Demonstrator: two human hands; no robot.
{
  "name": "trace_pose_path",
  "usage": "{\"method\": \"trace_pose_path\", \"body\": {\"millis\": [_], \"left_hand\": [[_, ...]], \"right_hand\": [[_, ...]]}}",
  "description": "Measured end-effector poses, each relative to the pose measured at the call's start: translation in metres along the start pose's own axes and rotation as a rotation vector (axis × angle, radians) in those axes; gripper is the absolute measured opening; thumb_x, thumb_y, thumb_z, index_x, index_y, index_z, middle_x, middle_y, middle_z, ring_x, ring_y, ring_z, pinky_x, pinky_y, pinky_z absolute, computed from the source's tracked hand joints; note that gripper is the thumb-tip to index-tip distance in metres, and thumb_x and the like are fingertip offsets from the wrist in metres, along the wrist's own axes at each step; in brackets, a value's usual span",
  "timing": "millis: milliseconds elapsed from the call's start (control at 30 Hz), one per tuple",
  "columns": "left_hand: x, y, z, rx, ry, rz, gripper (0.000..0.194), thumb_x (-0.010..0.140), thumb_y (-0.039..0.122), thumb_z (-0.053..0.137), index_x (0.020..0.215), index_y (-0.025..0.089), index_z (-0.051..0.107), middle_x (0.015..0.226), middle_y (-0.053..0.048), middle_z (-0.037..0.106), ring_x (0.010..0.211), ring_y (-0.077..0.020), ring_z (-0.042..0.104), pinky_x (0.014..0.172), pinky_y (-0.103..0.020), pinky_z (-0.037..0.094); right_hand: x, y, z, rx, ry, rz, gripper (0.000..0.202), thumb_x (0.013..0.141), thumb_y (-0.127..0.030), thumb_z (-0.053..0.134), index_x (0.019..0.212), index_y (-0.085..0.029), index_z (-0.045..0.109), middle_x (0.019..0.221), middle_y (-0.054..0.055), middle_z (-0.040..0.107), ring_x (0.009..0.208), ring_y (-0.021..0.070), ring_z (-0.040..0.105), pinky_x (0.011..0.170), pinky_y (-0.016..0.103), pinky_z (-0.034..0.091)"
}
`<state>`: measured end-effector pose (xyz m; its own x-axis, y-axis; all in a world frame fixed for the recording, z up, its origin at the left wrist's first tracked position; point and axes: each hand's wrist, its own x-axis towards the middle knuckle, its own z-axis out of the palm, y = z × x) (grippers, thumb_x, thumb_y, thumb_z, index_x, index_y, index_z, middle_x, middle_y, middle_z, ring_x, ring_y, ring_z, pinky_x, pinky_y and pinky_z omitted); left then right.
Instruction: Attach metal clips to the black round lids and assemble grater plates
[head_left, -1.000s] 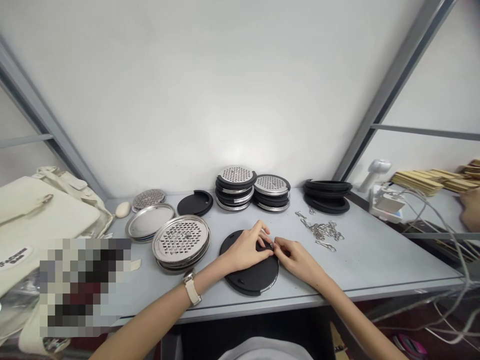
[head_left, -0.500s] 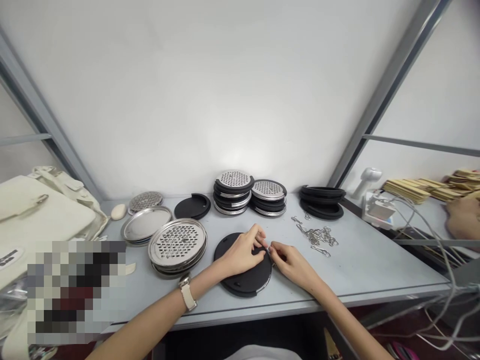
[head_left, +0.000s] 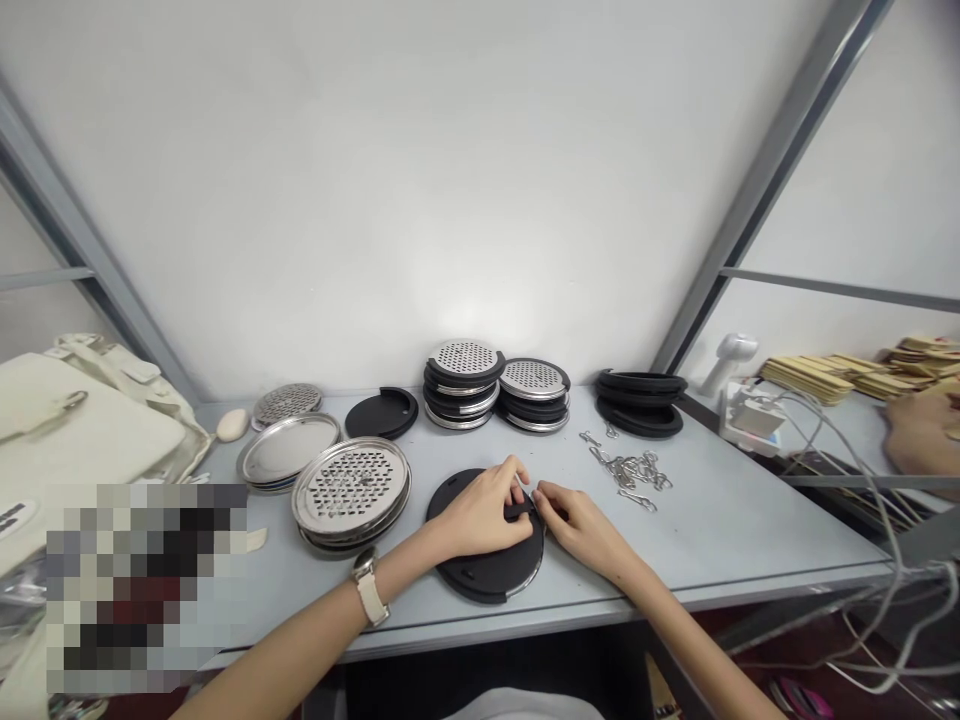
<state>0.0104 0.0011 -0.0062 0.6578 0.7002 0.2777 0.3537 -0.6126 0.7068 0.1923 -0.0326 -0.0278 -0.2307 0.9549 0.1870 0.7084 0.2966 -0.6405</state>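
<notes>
A round black disc (head_left: 487, 575) with a metal rim showing at its right lies near the table's front edge. Across its top rests my left hand (head_left: 491, 510), fingers curled around a small black part at the disc's right side. My right hand (head_left: 566, 515) is closed at the disc's right edge, its fingertips pinched near that part; what they hold is too small to make out. Loose metal clips (head_left: 634, 470) lie to the right. A stack of perforated metal discs (head_left: 351, 488) sits left of my left hand.
Behind stand two stacks of black-rimmed discs (head_left: 465, 360) (head_left: 534, 378), a black disc (head_left: 381, 413) and black rings (head_left: 640, 405). Plain metal lids (head_left: 291, 450) and a pale bag (head_left: 97, 420) are at left. Cables, a power strip and another person's hand (head_left: 922, 435) appear at right.
My left hand's fingers have curled further, and a small black part now shows beneath them. The black disc has turned slightly. The whole view has shifted a little.
</notes>
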Motion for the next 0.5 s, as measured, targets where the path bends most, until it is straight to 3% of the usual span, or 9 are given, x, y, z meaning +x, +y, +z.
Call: {"method": "trace_pose_path", "body": {"millis": [500], "left_hand": [[0.0017, 0.0028, 0.0001, -0.017, 0.025, 0.016, 0.033, 0.07, 0.017, 0.059, 0.098, 0.023, 0.043, 0.095, -0.001, 0.056, 0.083, -0.0165, 0.054, 0.08, -0.032, 0.045]], "right_hand": [[-0.0025, -0.0015, -0.0012, 0.002, -0.038, -0.043, 0.038, 0.096, -0.038, 0.03, 0.066, -0.019, 0.045, 0.056, -0.002, 0.046, 0.052, 0.013, 0.041, 0.053, 0.025, 0.031]]}}
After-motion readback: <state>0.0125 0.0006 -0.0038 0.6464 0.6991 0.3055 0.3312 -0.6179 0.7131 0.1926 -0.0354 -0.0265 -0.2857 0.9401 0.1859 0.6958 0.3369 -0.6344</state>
